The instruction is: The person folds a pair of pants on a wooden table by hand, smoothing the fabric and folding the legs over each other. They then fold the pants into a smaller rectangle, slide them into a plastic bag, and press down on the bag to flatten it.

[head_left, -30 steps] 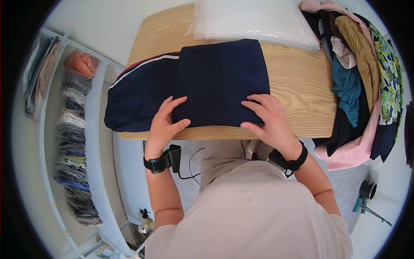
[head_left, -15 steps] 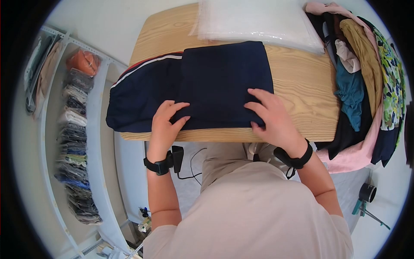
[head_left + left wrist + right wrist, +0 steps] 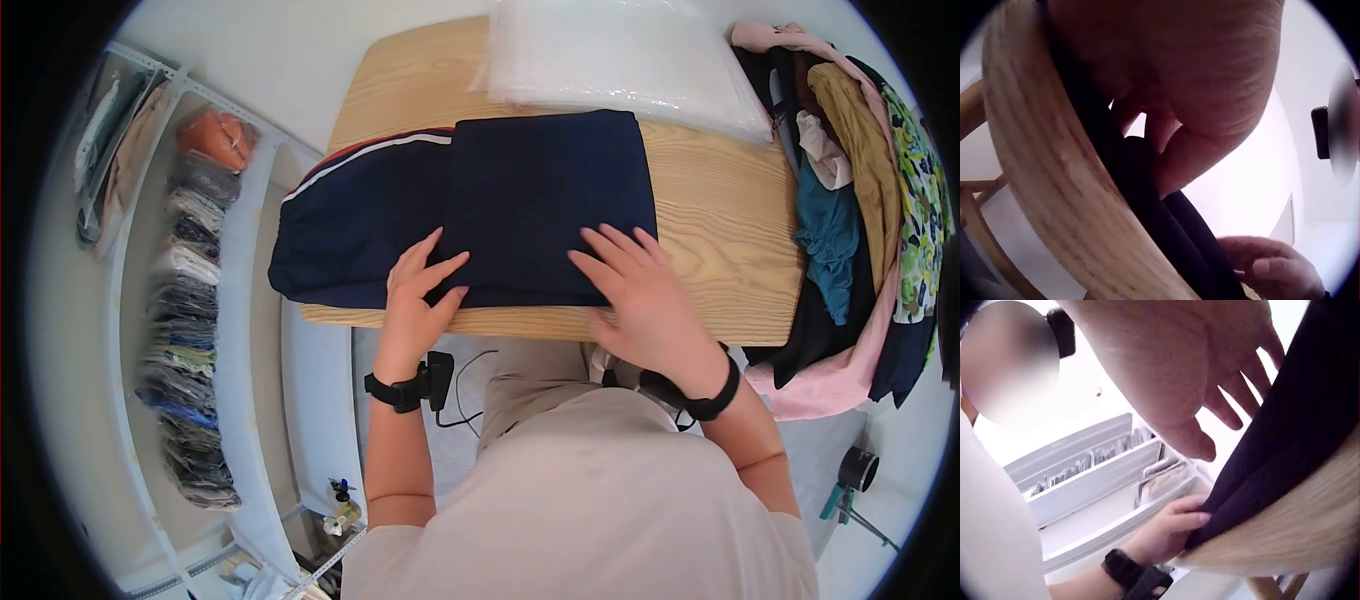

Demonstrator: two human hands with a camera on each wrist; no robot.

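Head view, far left: shelves (image 3: 247,330) stacked with bagged clothes. Left hand (image 3: 422,290) lies flat, fingers spread, on the near edge of the folded navy garment (image 3: 545,190), centre frame on the wooden table (image 3: 715,230). Right hand (image 3: 640,295) presses flat too, fingers wide. Clothes pile (image 3: 860,170) fills the right edge.

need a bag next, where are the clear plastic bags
Head view: clear plastic bags lie at the far edge of the table, beyond the navy garment, left of the clothes pile.
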